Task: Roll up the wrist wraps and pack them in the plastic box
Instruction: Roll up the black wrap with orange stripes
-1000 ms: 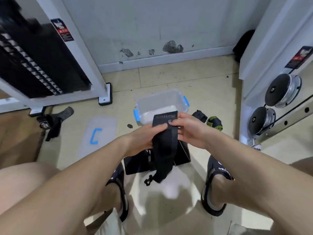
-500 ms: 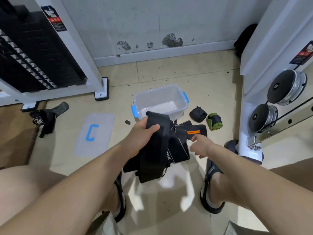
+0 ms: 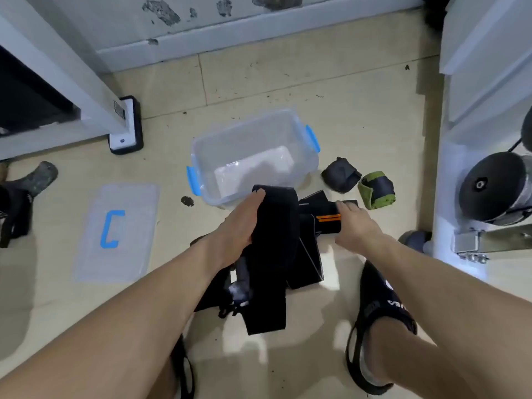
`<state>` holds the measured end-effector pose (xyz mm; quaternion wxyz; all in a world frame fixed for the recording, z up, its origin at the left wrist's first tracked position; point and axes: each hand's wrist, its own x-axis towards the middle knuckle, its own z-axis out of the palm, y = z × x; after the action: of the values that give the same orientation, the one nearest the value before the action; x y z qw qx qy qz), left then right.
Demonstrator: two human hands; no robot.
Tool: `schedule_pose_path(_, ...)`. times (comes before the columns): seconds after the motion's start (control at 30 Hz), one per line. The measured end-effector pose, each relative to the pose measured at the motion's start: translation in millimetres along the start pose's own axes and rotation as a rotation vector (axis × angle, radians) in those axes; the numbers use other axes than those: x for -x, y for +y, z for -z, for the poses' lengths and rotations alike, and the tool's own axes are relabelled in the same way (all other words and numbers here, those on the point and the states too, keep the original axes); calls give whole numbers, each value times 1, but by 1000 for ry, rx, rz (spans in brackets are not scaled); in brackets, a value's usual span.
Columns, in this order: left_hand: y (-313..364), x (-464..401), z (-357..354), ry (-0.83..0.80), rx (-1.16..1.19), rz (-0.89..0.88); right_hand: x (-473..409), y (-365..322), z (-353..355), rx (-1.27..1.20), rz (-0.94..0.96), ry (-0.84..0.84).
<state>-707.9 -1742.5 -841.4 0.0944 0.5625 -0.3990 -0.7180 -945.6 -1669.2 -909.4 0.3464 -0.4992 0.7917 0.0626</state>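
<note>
L hand (image 3: 240,226) gripped black wrap (image 3: 270,254), hanging slack near plastic box (image 3: 299,131), which sat empty on floor. R hand (image 3: 355,224) fingers lay on orange-striped wrap (image 3: 324,218); grip unclear. Best: pull strap taut, roll tight from one end.

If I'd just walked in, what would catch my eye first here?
Probably the left hand in the middle, gripping a long black wrist wrap that hangs toward the floor. Just beyond it sits the clear plastic box with blue clips, nothing packed in it, its lid lying flat off to the left.
</note>
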Motion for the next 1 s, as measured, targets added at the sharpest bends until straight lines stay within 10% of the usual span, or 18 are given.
schedule_pose_path(0.4,-4,-22,10,-46,-135,-152,-48,8,-19,440,-18,20)
schedule_pose_path(1.0,23,123,2,1,-117,-223,98,-37,91,-268,-23,-7)
